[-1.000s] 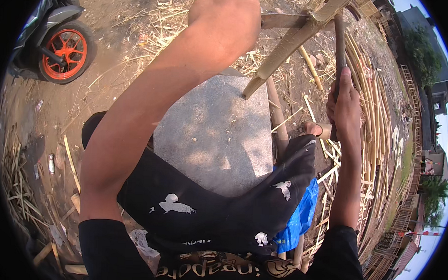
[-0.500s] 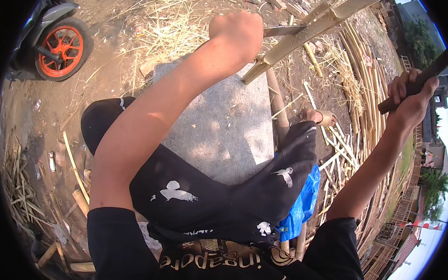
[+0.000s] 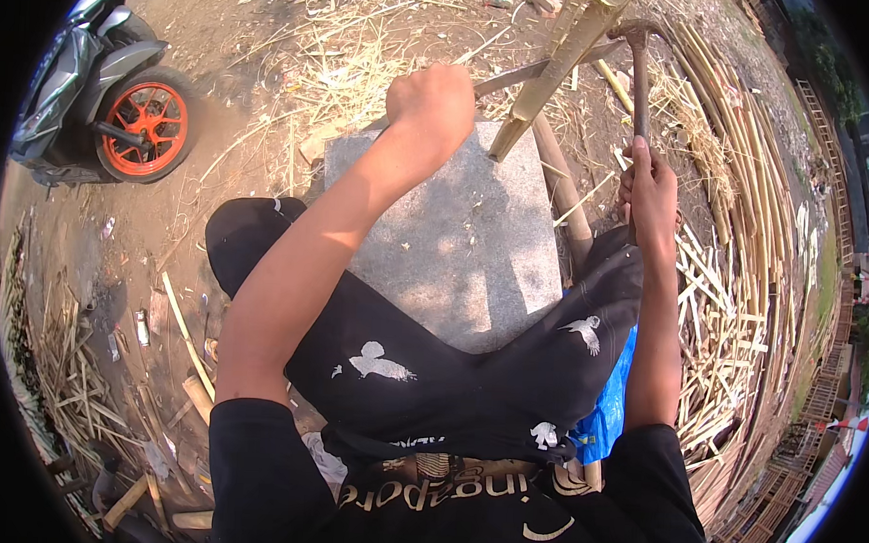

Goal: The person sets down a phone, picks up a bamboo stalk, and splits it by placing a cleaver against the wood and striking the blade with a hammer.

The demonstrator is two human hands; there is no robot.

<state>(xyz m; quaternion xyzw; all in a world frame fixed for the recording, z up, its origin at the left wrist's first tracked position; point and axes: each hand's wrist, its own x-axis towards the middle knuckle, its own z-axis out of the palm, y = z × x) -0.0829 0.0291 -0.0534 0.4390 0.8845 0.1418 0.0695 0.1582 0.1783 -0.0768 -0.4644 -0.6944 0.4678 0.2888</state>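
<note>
My left hand is closed in a fist around the handle of a long knife, hiding the handle. The blade runs to the right through a split bamboo pole, its tip jutting out beyond. The pole leans, with its lower end on a grey stone slab between my legs. Wrapped around the shaft of a hammer, my right hand is to the right of the pole. The hammer's head is at the blade's tip; whether they touch I cannot tell.
A motorbike with an orange-rimmed wheel stands at the far left. Bamboo poles lie along the right, beside scattered strips. Shavings cover ground beyond the slab. A blue plastic sheet is by my right leg.
My right hand has swung the hammer down and leftward from its raised place to the knife's tip. The knife stays in the bamboo in my left hand, its blade more slanted. The view has shifted.
</note>
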